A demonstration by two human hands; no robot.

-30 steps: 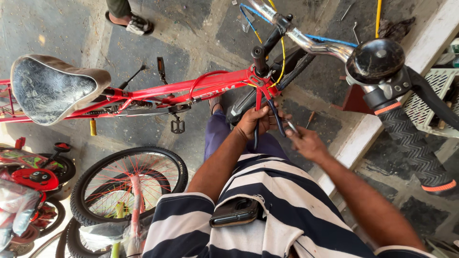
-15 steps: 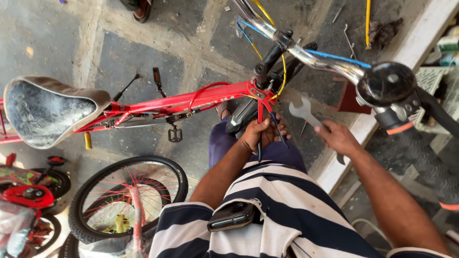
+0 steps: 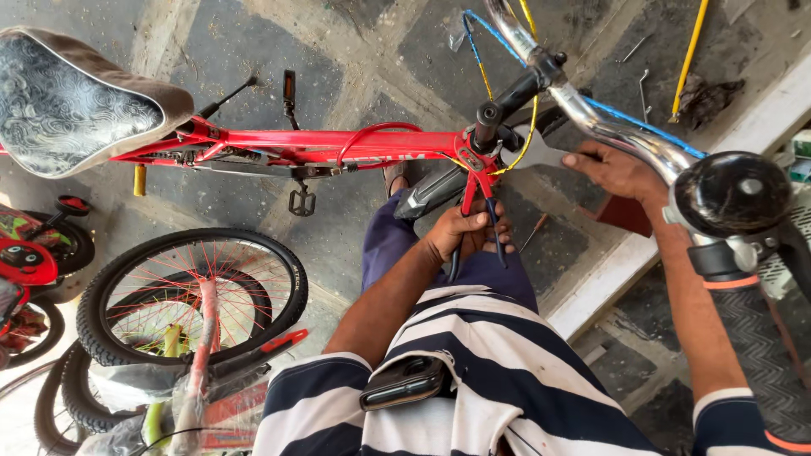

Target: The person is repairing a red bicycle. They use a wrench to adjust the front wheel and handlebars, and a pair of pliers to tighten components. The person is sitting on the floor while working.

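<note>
Pliers (image 3: 475,221) sit clamped at centre frame under the red bicycle (image 3: 338,145) stem, left hand (image 3: 463,232) fisted on their handles, while the right hand (image 3: 615,171) at two o'clock grips the wrench (image 3: 541,150) (best kept square).

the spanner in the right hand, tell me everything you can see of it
The spanner is a flat, bare grey metal tool with an open-ended jaw. Only its head and a short length of shank show; the rest is hidden in the right hand, which grips it. It lies roughly level, jaw pointing at the black stem of the red bicycle, under the chrome handlebar. Whether the jaw is seated on a nut cannot be told.
</note>
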